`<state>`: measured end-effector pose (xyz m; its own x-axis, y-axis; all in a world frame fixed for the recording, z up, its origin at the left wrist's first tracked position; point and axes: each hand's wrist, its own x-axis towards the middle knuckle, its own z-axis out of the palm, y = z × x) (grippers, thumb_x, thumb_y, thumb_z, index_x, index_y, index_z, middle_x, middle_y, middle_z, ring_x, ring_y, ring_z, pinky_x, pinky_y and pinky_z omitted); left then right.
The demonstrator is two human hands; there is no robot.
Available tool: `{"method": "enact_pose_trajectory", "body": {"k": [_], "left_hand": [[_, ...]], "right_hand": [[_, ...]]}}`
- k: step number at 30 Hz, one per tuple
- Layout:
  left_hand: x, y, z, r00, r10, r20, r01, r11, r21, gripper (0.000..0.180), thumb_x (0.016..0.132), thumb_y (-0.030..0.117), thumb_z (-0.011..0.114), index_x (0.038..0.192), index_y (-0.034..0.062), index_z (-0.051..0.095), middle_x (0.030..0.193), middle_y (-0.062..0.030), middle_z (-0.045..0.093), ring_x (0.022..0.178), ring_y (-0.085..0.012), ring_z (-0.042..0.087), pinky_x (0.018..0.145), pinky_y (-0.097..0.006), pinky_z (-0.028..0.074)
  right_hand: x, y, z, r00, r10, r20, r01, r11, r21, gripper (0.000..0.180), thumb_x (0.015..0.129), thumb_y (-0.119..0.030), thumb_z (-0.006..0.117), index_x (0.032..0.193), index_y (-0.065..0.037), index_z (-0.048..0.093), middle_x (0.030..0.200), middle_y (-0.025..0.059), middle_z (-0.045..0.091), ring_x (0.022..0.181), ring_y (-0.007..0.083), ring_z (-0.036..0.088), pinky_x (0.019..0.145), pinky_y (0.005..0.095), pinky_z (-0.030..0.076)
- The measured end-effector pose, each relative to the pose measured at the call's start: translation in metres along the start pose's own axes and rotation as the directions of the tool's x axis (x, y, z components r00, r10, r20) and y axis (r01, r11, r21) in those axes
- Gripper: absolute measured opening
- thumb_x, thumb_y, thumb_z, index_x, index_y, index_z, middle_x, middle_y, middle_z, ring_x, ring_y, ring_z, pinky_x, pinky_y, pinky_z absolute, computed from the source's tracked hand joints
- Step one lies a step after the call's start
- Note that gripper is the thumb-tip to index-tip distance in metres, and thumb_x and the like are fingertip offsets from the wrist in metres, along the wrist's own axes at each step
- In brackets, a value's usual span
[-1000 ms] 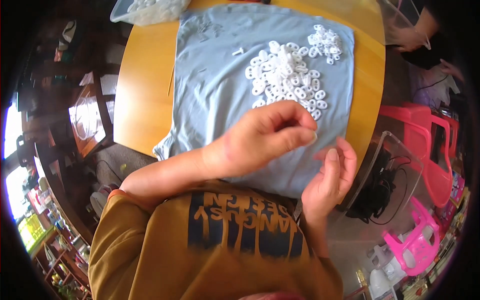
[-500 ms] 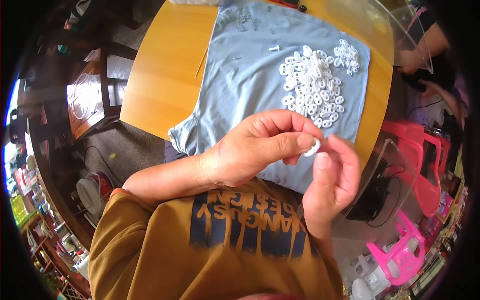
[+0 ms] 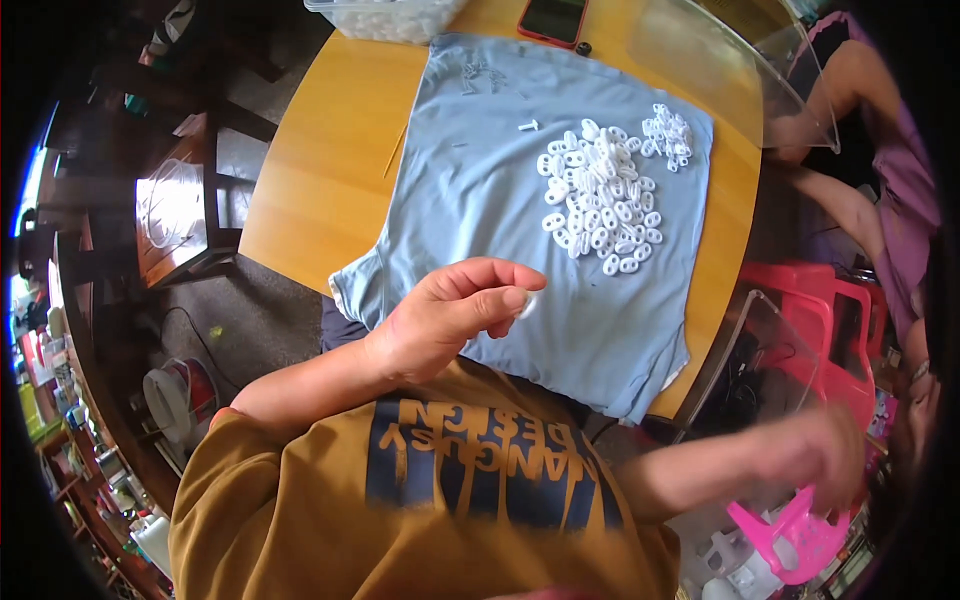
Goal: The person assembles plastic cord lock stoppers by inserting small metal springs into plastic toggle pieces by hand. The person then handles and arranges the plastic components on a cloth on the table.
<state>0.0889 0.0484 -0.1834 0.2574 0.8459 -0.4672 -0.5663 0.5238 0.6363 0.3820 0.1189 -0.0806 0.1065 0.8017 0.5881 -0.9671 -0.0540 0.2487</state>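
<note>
Over the near part of a light-blue cloth [image 3: 440, 190], my left hand [image 3: 455, 305] pinches a small white plastic piece [image 3: 527, 303] between thumb and forefinger; most of it is hidden by the fingertips. Off the table to the right, my right hand [image 3: 815, 455] is smeared by motion, so its fingers cannot be read. It is above a pink plastic stool [image 3: 795, 540]. On the cloth lies a heap of white oval pieces with two holes [image 3: 605, 195]. Beyond it is a smaller heap of white pieces [image 3: 668, 137]. A single white peg-like piece [image 3: 528, 126] lies apart to the left.
Thin metal bits [image 3: 484, 77] are scattered on the cloth's far left. At the table's far edge are a clear tub of white pieces [image 3: 385, 22] and a phone [image 3: 552, 22]. A red-pink chair [image 3: 825, 325] stands at the right. Another person's arm [image 3: 850, 90] is at far right.
My right hand has left the white piece and swung away to the right, off the table. The left hand, still pinching the piece, sits further left in view. The view has shifted slightly.
</note>
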Motion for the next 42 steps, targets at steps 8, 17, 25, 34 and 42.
{"method": "enact_pose_trajectory", "body": {"k": [8,17,25,34,42], "left_hand": [[0.011,-0.004,-0.011,0.981,0.182,-0.072,-0.15,0.936,0.319,0.02,0.087,0.016,0.059,0.103,0.0039,0.061,0.08,0.0019,0.054,0.072,-0.008,0.048,0.066,-0.022,0.041],[0.04,0.005,-0.02,0.81,0.542,0.226,-0.294,0.04,0.955,0.014,0.08,0.009,0.061,0.094,0.0039,0.061,0.084,-0.0111,0.057,0.073,-0.0282,0.058,0.063,-0.033,0.048],[0.081,0.07,-0.037,0.722,0.654,0.226,-0.134,-0.188,0.973,0.014,0.084,0.016,0.055,0.093,0.0073,0.061,0.088,-0.0095,0.058,0.077,-0.029,0.06,0.066,-0.037,0.049],[0.13,0.09,-0.048,0.696,0.64,0.325,-0.076,-0.385,0.92,0.014,0.083,0.015,0.055,0.093,0.0093,0.062,0.089,-0.007,0.057,0.077,-0.0277,0.059,0.066,-0.037,0.049],[0.134,0.086,-0.056,0.754,0.552,0.357,-0.043,-0.5,0.865,0.012,0.081,0.014,0.057,0.09,0.009,0.062,0.086,-0.0071,0.056,0.077,-0.0275,0.059,0.064,-0.037,0.049]], "right_hand": [[-0.065,0.106,-0.108,0.896,0.391,-0.209,0.133,-0.686,-0.716,0.02,0.07,-0.004,0.069,0.089,-0.002,0.061,0.08,0.0091,0.061,0.075,0.0261,0.058,0.07,0.0332,0.044],[-0.098,0.08,-0.122,0.929,0.277,-0.247,0.113,-0.845,-0.523,0.027,0.076,-0.006,0.064,0.103,-0.001,0.058,0.104,0.0123,0.056,0.095,0.03,0.052,0.083,0.0387,0.041],[-0.104,0.06,-0.137,0.94,0.244,-0.237,0.112,-0.881,-0.459,0.025,0.077,-0.008,0.063,0.101,-0.001,0.058,0.105,0.0136,0.055,0.097,0.0319,0.05,0.085,0.0412,0.039],[-0.104,0.059,-0.14,0.932,0.248,-0.264,0.114,-0.893,-0.436,0.022,0.076,-0.011,0.061,0.097,-0.002,0.06,0.105,0.0122,0.054,0.099,0.0307,0.05,0.085,0.0415,0.039],[-0.102,0.06,-0.14,0.928,0.236,-0.289,0.079,-0.882,-0.465,0.022,0.074,-0.007,0.063,0.095,-0.003,0.061,0.105,0.0116,0.054,0.099,0.0304,0.049,0.085,0.0412,0.038]]}}
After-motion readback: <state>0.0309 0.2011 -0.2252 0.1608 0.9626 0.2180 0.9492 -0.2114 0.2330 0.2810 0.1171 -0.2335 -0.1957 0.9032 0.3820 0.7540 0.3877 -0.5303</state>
